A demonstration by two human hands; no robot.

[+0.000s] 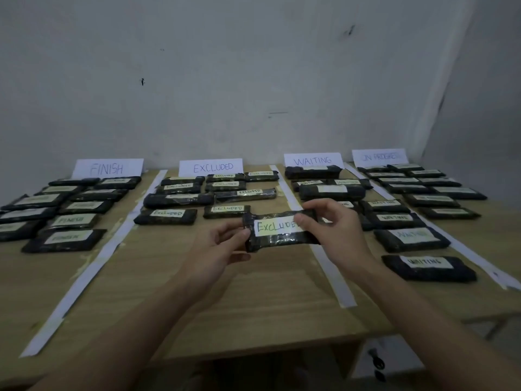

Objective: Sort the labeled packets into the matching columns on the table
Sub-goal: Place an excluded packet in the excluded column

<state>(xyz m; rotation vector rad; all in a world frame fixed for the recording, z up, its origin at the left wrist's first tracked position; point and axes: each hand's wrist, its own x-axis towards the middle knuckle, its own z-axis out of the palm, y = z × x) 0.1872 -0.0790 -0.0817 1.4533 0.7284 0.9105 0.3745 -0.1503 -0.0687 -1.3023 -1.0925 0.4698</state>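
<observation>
A black packet [277, 231] with a white label reading EXCLUDED hangs above the table, between the EXCLUDED and WAITING columns. My left hand [222, 246] pinches its left end. My right hand [329, 224] grips its right end, thumb on the label. Standing cards at the back name the columns: FINISH [107, 168], EXCLUDED [211, 167], WAITING [313, 160] and IN PROGRESS [379, 157]. Several black labeled packets lie in each column, such as an EXCLUDED packet [166, 215] and a WAITING packet [428, 268].
White paper strips [93, 263] [329, 266] divide the wooden table [253, 300] into columns. Bare wood lies in the near half of the EXCLUDED column. A grey wall stands behind the cards. The table's front edge runs near the bottom.
</observation>
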